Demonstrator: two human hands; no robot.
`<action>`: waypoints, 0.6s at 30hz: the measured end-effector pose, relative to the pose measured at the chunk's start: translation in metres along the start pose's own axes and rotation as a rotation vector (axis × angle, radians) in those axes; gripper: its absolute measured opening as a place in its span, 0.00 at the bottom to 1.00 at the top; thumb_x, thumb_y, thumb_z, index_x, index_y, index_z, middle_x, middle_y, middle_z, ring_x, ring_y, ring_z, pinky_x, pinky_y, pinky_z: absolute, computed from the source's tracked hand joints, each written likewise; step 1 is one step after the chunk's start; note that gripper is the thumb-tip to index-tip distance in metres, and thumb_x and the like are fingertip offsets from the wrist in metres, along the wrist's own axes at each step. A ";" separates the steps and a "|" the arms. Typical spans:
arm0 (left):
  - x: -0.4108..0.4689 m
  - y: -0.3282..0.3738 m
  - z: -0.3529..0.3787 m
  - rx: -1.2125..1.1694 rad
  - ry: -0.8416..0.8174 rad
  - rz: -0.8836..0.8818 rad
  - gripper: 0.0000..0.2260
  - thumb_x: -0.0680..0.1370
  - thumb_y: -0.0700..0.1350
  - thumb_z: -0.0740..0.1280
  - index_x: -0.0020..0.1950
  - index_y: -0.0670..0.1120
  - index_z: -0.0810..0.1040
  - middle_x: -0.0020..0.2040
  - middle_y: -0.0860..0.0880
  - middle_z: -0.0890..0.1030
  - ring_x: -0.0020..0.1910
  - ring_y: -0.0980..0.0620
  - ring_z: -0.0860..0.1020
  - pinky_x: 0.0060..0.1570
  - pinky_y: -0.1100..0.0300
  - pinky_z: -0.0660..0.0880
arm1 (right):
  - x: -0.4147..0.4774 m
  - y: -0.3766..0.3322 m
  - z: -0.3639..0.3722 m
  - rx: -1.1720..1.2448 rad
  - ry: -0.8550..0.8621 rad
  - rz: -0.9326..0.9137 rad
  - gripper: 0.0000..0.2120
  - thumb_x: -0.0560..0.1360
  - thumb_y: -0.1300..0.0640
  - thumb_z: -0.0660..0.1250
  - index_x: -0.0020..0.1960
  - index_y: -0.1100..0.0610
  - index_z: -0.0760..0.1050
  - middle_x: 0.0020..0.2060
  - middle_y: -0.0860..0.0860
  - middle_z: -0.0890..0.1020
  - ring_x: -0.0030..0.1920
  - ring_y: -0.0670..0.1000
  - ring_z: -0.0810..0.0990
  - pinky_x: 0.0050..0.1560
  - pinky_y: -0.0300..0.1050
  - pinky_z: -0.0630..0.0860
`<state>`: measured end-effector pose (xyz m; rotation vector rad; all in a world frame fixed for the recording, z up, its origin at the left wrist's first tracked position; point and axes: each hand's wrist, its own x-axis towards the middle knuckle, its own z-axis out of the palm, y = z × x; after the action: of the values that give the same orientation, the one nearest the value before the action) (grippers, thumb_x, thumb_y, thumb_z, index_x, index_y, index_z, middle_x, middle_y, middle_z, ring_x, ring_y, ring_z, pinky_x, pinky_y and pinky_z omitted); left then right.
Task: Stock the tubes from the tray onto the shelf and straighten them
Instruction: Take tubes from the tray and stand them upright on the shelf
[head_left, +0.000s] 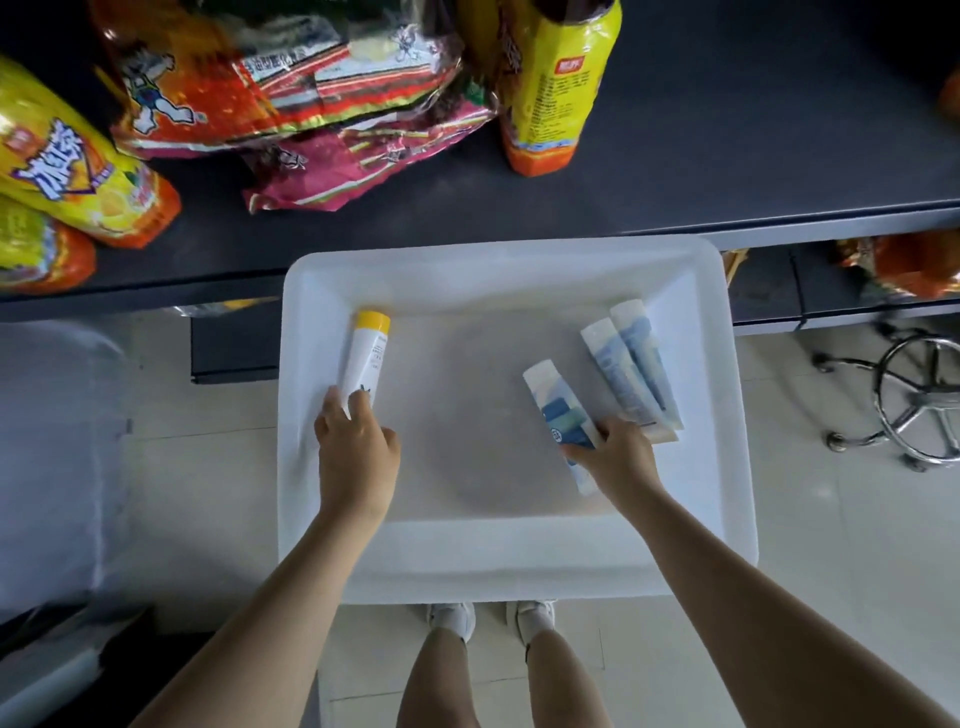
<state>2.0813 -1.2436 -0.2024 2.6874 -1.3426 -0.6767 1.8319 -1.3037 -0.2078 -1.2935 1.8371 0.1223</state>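
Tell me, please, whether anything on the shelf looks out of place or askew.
Yes. The snack bags lie heaped and overlapping on the shelf, and two yellow bottles at its left lie on their sides. In the tray, the tubes point different ways.

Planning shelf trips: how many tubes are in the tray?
4, all in the tray: yellow-capped tube in the left hand; blue-labelled tube in the right hand; two more tubes side by side near its right wall.

A shop: dark shelf (727, 156) stocked with snack bags (270, 78) and drink bottles (556, 83).
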 end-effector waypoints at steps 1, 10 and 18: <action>0.003 0.000 0.000 -0.010 0.005 0.001 0.16 0.73 0.33 0.64 0.60 0.33 0.71 0.65 0.32 0.68 0.61 0.31 0.68 0.55 0.43 0.70 | -0.001 -0.001 0.001 0.048 -0.010 0.015 0.12 0.69 0.52 0.73 0.38 0.54 0.71 0.33 0.50 0.76 0.34 0.50 0.73 0.29 0.41 0.65; 0.019 0.001 0.012 -0.099 -0.165 -0.158 0.19 0.73 0.45 0.69 0.60 0.38 0.69 0.57 0.39 0.74 0.57 0.37 0.73 0.52 0.48 0.70 | -0.006 0.001 0.014 0.189 -0.026 0.062 0.12 0.70 0.52 0.73 0.46 0.58 0.75 0.34 0.49 0.76 0.32 0.47 0.71 0.28 0.40 0.63; 0.018 0.001 0.017 -0.134 -0.029 -0.117 0.11 0.79 0.43 0.59 0.50 0.35 0.73 0.48 0.35 0.78 0.49 0.37 0.75 0.42 0.51 0.67 | -0.007 0.008 0.020 0.217 -0.021 0.060 0.14 0.70 0.50 0.73 0.50 0.56 0.74 0.40 0.50 0.80 0.36 0.49 0.75 0.31 0.41 0.67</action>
<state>2.0833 -1.2557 -0.2237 2.6742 -1.1097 -0.7889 1.8374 -1.2844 -0.2183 -1.0831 1.8165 -0.0309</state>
